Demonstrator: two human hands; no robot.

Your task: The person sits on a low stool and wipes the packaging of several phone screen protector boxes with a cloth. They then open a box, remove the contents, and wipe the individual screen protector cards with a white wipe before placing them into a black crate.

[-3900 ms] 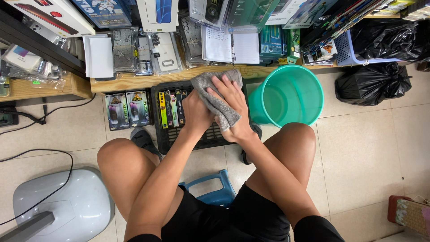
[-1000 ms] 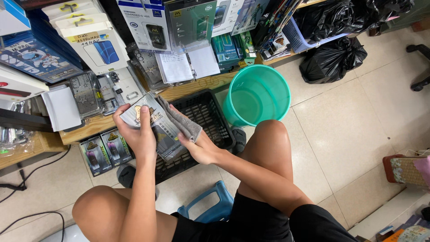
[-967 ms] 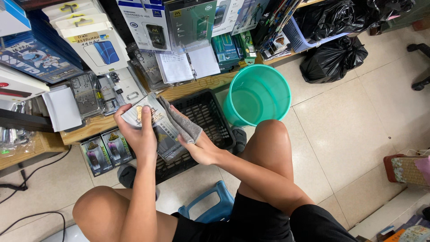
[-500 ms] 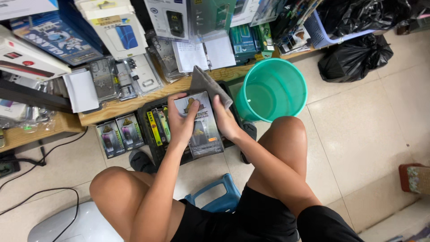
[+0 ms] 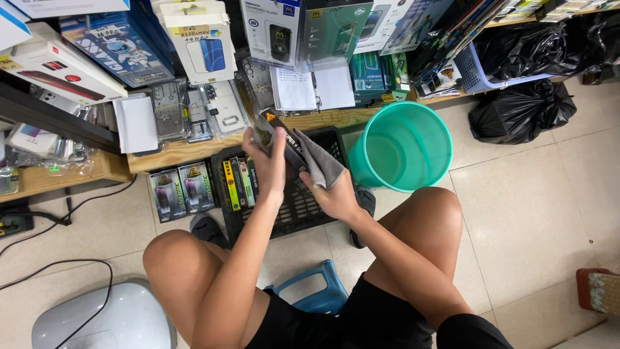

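Note:
My left hand (image 5: 268, 161) grips a flat packaged box (image 5: 284, 139), tilted on edge above a black plastic crate (image 5: 294, 207). My right hand (image 5: 332, 194) holds a grey cloth (image 5: 320, 165) pressed against the box's right side. Inside the crate's left part, several slim packages (image 5: 237, 182) stand upright. I sit on a low blue stool (image 5: 316, 294) with my knees either side of the crate.
A teal bucket (image 5: 403, 145) stands right of the crate. A low wooden shelf (image 5: 174, 152) holds many boxed accessories. Two packages (image 5: 177, 189) lie on the floor left of the crate. Black bags (image 5: 523, 106) sit at the back right; cables (image 5: 58, 258) and a grey appliance (image 5: 97, 320) at the left.
The box has turned from lying face-up over the crate to standing on edge. The cloth has moved to its right side, and my view has shifted slightly.

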